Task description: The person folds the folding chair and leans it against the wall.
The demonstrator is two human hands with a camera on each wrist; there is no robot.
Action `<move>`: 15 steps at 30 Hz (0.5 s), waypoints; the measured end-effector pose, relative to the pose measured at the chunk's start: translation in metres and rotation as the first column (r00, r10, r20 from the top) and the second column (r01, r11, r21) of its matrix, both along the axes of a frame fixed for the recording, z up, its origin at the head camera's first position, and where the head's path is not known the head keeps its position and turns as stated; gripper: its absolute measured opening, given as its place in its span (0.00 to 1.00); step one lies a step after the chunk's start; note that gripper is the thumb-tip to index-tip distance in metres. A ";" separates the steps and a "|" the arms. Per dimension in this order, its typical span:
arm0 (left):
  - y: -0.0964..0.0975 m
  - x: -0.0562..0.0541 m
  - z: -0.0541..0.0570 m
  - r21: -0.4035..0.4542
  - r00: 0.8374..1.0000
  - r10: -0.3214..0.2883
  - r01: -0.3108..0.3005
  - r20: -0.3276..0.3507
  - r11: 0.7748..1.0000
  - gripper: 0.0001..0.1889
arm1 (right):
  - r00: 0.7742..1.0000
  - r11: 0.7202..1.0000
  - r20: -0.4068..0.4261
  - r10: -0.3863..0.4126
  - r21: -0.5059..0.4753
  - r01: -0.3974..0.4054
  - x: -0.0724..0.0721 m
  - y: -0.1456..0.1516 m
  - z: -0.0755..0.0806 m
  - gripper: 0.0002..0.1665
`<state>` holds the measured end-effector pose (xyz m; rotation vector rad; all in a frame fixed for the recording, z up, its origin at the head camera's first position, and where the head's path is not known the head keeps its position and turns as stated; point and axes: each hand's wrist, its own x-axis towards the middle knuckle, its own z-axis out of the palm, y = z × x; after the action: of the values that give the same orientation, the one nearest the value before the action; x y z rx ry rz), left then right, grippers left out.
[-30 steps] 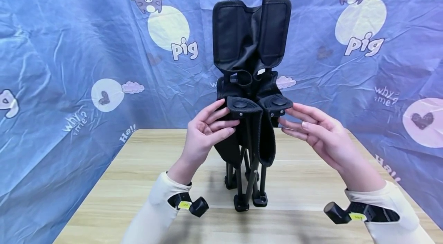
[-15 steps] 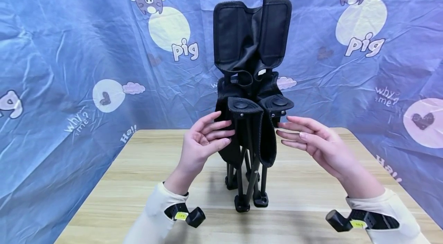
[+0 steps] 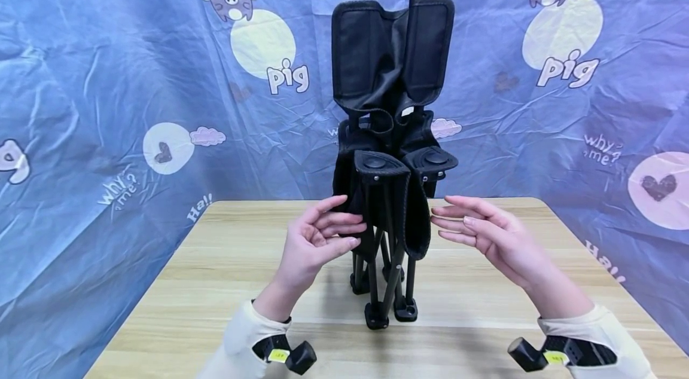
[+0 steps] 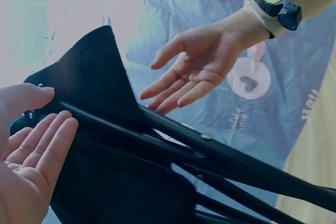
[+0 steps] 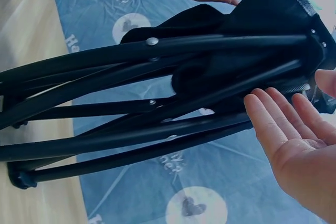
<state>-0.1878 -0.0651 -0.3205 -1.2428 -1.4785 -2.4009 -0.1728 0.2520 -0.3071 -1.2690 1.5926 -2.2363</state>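
A black folding camp chair (image 3: 390, 128) stands upright and folded on the wooden table. Its fabric back rises at the top, and the crossed tube legs (image 5: 173, 93) end in black plastic feet. My left hand (image 3: 309, 241) is at the chair's left side, fingers extended and overlapping the hanging seat fabric in the head view. On the other side my right hand (image 3: 492, 241) has its fingers spread loosely, fingertips close to the fabric's right edge. Both palms face inward, and neither hand grips anything. In the left wrist view the tubes (image 4: 205, 145) run between the two hands.
The light wooden table (image 3: 204, 307) carries the chair near its middle. A blue curtain (image 3: 134, 38) printed with pigs and hearts hangs behind and at both sides. Small black cameras sit on both wrists.
Both hands have come down from the armrest ends, where their fingers were at the fabric, to beside the lower seat fabric. The chair has stayed in place.
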 end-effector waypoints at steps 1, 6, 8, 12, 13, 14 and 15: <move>0.000 0.001 -0.003 -0.007 1.000 -0.008 0.008 0.009 1.000 0.31 | 1.000 1.000 0.001 0.000 0.002 0.000 -0.001 0.000 -0.002 0.30; -0.002 0.005 -0.017 -0.051 0.998 -0.044 0.046 0.038 0.998 0.26 | 1.000 1.000 0.021 0.018 -0.003 -0.018 -0.002 0.001 -0.011 0.30; -0.003 0.007 -0.023 -0.069 0.998 -0.055 0.058 0.043 0.996 0.23 | 0.999 1.000 0.033 0.023 -0.009 -0.023 -0.003 0.002 -0.014 0.30; -0.005 0.011 -0.034 -0.105 0.997 -0.067 0.070 0.040 0.992 0.18 | 0.998 1.000 0.061 0.020 -0.013 -0.020 -0.003 0.004 -0.021 0.30; -0.006 0.011 -0.038 -0.114 0.997 -0.067 0.072 0.043 0.991 0.17 | 0.998 1.000 0.066 0.020 -0.011 -0.019 -0.003 0.005 -0.023 0.30; -0.007 0.012 -0.041 -0.126 0.997 -0.065 0.071 0.051 0.990 0.17 | 0.997 1.000 0.073 0.018 -0.011 -0.017 -0.003 0.005 -0.026 0.29; -0.008 0.012 -0.044 -0.138 0.996 -0.061 0.069 0.065 0.988 0.17 | 0.997 1.000 0.077 0.019 -0.009 -0.019 -0.003 0.006 -0.029 0.29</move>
<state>-0.1755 -0.0727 -0.3649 -1.2748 -1.6755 -2.4337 -0.1756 0.2577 -0.3357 -1.1795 1.5395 -2.2541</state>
